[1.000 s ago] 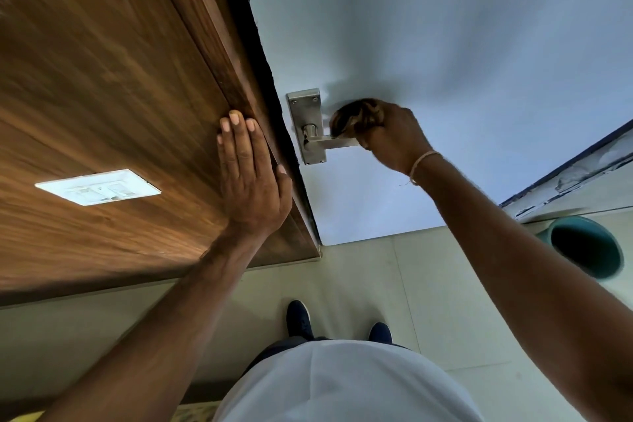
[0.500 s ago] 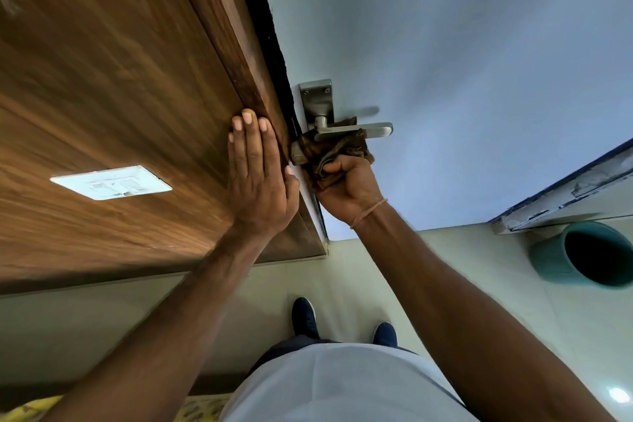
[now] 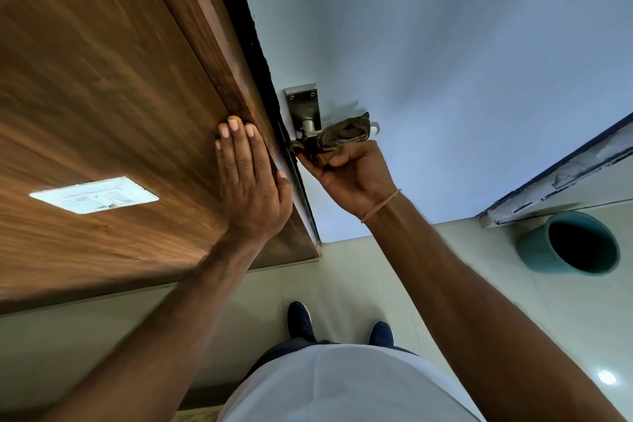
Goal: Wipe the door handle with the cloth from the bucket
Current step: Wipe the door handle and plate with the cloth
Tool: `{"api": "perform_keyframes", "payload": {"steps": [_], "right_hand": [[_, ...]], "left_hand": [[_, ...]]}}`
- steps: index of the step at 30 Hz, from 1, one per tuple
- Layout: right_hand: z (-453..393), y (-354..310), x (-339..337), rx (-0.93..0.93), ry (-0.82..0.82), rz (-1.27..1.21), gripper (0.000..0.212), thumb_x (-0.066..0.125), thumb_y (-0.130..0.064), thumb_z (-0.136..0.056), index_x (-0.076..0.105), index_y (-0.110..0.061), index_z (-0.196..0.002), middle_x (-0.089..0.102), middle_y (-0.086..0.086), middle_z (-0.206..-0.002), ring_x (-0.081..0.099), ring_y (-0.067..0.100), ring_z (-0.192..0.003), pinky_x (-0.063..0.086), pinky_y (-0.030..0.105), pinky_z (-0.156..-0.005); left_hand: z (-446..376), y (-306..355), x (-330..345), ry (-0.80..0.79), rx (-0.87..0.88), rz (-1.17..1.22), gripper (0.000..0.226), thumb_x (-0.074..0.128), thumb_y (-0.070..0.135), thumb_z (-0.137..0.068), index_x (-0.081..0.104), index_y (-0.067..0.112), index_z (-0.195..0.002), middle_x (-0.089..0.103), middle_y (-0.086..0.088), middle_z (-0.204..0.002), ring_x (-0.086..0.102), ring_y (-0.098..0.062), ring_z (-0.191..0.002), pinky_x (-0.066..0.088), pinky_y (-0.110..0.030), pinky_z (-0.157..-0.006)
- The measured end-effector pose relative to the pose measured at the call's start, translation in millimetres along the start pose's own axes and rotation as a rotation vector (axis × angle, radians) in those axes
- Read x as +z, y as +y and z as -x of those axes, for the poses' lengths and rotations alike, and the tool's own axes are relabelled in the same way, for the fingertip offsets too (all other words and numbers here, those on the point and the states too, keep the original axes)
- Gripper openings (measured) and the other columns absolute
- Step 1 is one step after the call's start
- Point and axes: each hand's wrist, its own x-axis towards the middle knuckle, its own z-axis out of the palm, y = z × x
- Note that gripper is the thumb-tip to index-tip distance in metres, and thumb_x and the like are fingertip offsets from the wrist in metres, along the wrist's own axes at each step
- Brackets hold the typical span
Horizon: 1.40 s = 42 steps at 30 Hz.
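A steel door handle (image 3: 305, 113) with a tall backplate is fixed on the pale blue door (image 3: 445, 62). My right hand (image 3: 352, 171) grips a crumpled brown cloth (image 3: 342, 139) and presses it over the lever from below. Most of the lever is hidden under the cloth; only its tip shows at the right. My left hand (image 3: 250, 178) lies flat, fingers together, against the brown wooden frame (image 3: 219, 55) just left of the handle. A teal bucket (image 3: 568, 243) stands on the floor at the right.
A white switch plate (image 3: 94, 195) sits on the wooden panel at the left. Pale floor tiles (image 3: 359, 277) lie below, with my two dark blue shoes (image 3: 301, 320) on them. A chipped door frame edge (image 3: 561, 171) runs diagonally above the bucket.
My right hand slid the cloth from the lever's far end to the base by the backplate, then back out along the lever. My left hand stayed flat on the frame.
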Motion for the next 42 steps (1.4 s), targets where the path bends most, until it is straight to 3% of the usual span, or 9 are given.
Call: {"api": "perform_keyframes", "payload": {"steps": [5,9,15,19,23,26,29,35,42], "right_hand": [[-8.5,10.4,1.9,-0.014,0.184,0.242,0.017,0.059,0.011,-0.098,0.068,0.001,-0.110,0.070,0.019,-0.114,0.059,0.045,-0.135,0.048,0.051,-0.114],[-15.7,10.7,11.1,0.009,0.373,0.435,0.048,0.086,-0.020,-0.087,0.069,-0.008,-0.130,0.077,0.017,-0.121,0.076,0.033,-0.111,0.061,0.047,-0.099],[-4.0,-26.9,-1.7,-0.084,0.494,0.459,0.034,0.087,-0.024,-0.085,0.072,-0.012,-0.113,0.080,0.011,-0.102,0.078,0.027,-0.090,0.066,0.037,-0.082],[7.4,-58.1,-8.7,-0.193,0.567,0.607,0.025,0.085,-0.022,-0.084,0.075,-0.012,-0.105,0.081,0.010,-0.093,0.080,0.030,-0.093,0.066,0.043,-0.085],[11.5,-61.9,-5.0,-0.437,0.647,1.123,0.016,0.078,-0.034,-0.080,0.079,-0.018,-0.080,0.079,-0.003,-0.068,0.078,0.018,-0.083,0.063,0.045,-0.089],[12.1,-53.0,-3.9,-0.597,0.723,1.741,0.028,0.065,-0.040,-0.083,0.074,-0.017,-0.094,0.079,0.000,-0.082,0.071,0.029,-0.090,0.057,0.037,-0.079],[15.5,-37.1,-0.1,-0.809,0.524,2.090,0.033,0.057,-0.019,-0.081,0.068,-0.015,-0.111,0.074,0.008,-0.108,0.065,0.038,-0.102,0.051,0.041,-0.083],[11.4,4.5,6.5,-0.964,0.196,2.355,0.059,0.048,-0.027,-0.085,0.063,-0.007,-0.138,0.066,0.017,-0.136,0.056,0.040,-0.130,0.042,0.050,-0.112],[0.2,-17.1,-20.0,-1.282,0.155,2.425,0.041,0.064,-0.014,-0.089,0.072,-0.009,-0.130,0.073,0.012,-0.128,0.064,0.040,-0.115,0.047,0.047,-0.099]], "left_hand": [[-0.1,1.1,-0.7,-0.006,-0.003,0.007,0.089,0.058,0.018,-0.097,0.007,-0.005,-0.165,0.012,-0.027,-0.171,0.016,-0.048,-0.161,0.014,-0.055,-0.135],[0.8,-1.8,-3.2,-0.009,0.009,-0.001,0.088,0.057,0.018,-0.097,0.007,-0.003,-0.166,0.010,-0.025,-0.172,0.016,-0.046,-0.162,0.015,-0.055,-0.135],[-0.1,1.7,-6.2,0.002,0.002,0.008,0.085,0.056,0.018,-0.098,0.010,-0.006,-0.165,0.011,-0.027,-0.171,0.007,-0.041,-0.164,0.016,-0.056,-0.134],[-1.3,5.5,-6.1,-0.005,-0.018,0.014,0.086,0.059,0.017,-0.097,0.012,-0.009,-0.164,0.015,-0.031,-0.171,0.016,-0.049,-0.161,0.016,-0.058,-0.134],[-1.0,6.9,-6.1,-0.018,-0.027,0.008,0.086,0.058,0.018,-0.097,0.012,-0.009,-0.164,0.017,-0.033,-0.171,0.017,-0.050,-0.161,0.016,-0.058,-0.134],[-1.0,6.2,-7.2,-0.023,-0.022,0.013,0.083,0.056,0.018,-0.099,0.014,-0.010,-0.164,0.017,-0.034,-0.170,0.016,-0.049,-0.161,0.015,-0.057,-0.135],[-1.4,5.7,-8.0,-0.011,-0.016,0.026,0.080,0.053,0.019,-0.100,0.014,-0.009,-0.164,0.018,-0.033,-0.171,0.017,-0.048,-0.161,0.017,-0.058,-0.134],[-0.3,3.2,-10.3,-0.026,-0.006,0.041,0.087,0.056,0.018,-0.097,0.009,-0.007,-0.165,0.008,-0.027,-0.172,0.011,-0.045,-0.163,0.019,-0.059,-0.133],[0.5,0.9,-12.2,-0.055,-0.004,0.026,0.085,0.053,0.018,-0.096,0.010,-0.005,-0.166,0.008,-0.026,-0.174,0.010,-0.043,-0.164,0.018,-0.058,-0.134]]}}
